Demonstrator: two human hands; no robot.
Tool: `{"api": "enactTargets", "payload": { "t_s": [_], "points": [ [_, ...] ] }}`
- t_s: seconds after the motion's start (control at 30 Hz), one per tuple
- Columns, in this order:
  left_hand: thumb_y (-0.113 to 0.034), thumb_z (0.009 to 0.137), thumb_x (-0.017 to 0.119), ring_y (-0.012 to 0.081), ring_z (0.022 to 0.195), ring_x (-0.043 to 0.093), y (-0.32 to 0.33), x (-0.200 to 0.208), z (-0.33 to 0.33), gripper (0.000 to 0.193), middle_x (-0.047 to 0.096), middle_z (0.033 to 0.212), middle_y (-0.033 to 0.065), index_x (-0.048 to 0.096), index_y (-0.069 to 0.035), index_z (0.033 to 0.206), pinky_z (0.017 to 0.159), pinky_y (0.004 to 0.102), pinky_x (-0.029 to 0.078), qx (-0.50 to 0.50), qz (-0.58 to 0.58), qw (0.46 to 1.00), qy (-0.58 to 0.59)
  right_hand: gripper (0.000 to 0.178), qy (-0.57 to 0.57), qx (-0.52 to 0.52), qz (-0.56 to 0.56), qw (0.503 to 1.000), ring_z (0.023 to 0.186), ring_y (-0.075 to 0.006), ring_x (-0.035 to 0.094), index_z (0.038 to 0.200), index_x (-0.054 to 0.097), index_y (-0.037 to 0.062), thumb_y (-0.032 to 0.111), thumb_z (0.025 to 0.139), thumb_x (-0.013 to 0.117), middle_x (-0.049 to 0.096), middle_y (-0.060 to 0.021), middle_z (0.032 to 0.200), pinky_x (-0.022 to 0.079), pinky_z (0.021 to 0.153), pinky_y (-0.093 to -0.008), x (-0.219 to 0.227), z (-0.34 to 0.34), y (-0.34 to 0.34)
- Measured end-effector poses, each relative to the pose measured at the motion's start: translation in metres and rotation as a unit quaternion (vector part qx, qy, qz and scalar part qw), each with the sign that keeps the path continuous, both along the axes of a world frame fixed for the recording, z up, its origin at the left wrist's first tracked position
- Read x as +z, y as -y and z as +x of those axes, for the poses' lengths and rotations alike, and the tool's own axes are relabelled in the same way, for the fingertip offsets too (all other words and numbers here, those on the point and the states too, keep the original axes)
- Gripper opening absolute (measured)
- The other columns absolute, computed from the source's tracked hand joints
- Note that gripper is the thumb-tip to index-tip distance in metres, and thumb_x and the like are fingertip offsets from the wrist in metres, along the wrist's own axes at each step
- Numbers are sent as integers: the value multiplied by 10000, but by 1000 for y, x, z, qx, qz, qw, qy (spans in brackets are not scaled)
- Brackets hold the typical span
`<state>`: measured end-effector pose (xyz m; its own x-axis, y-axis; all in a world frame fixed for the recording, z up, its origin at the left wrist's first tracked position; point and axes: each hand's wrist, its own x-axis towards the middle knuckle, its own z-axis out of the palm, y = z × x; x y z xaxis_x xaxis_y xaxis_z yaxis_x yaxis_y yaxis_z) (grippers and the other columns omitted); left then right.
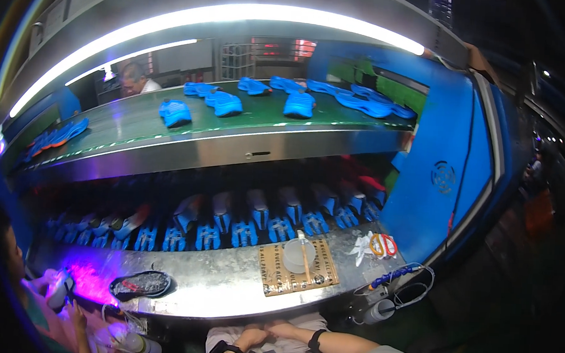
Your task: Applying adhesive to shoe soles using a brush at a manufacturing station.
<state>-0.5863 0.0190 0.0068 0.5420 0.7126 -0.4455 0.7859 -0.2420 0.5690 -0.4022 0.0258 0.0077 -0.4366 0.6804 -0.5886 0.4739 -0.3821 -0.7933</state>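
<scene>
My left hand (253,337) and my right hand (281,330) rest close together over my lap, just below the bench's front edge. Both wear dark bands at the wrist, and their fingers are too hidden and small to read. No object shows in either. Nearest to them on the metal bench (206,300) lies a printed cardboard sheet (274,279). A round whitish container (296,259) stands on it, with a brush (306,267) lying across it. To the left a dark shoe upper (141,285) lies on its side or sole; I cannot tell which.
Blue shoe soles (225,103) lie on a green upper belt (138,134). Below, several shoe uppers (222,205) and blue soles (244,234) stand in rows. White scraps and tape rolls (377,245) sit at right, near a hose (389,277). A co-worker (77,319) handles a shoe at left.
</scene>
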Motion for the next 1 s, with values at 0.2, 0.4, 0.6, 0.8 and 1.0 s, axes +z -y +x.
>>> {"api": "enactTargets", "payload": {
  "t_s": [0.2,0.4,0.6,0.8,1.0],
  "points": [
    [-478,912,531,372,1143,632,5,10,4,485,674,1184,212,717,-88,1133,981,398,482,103,-69,992,31,365,-16,-38,22,999,595,-143,564,909,715,49,373,965,556,620,-39,712,464,551,-297,-2,-4,5],
    [-513,935,485,389,1128,631,3,-19,-3,523,662,1190,217,706,-90,1150,964,420,496,88,0,996,-5,208,-26,3,12,1000,619,-118,557,942,704,64,228,916,579,624,-18,738,465,564,-289,17,-4,4],
    [-592,897,480,382,1158,613,1,-37,-6,592,661,1216,188,691,-115,1178,966,426,497,43,-5,999,-3,280,-38,-2,16,999,662,-117,566,977,716,115,348,979,560,619,-2,731,457,586,-284,23,-6,7],
    [-430,983,436,389,1094,651,-1,-43,-11,450,684,1157,219,703,-122,1175,944,448,508,-155,45,987,8,292,-20,37,45,998,722,-123,597,979,716,88,333,962,559,654,-11,787,481,657,-286,29,-3,8],
    [-380,990,437,391,1082,651,7,-23,-13,405,678,1188,217,709,-137,1164,973,449,490,-110,63,992,8,396,37,28,34,998,765,-186,633,1007,729,73,422,942,554,698,-65,848,500,726,-344,24,-5,7]
  ]
}}
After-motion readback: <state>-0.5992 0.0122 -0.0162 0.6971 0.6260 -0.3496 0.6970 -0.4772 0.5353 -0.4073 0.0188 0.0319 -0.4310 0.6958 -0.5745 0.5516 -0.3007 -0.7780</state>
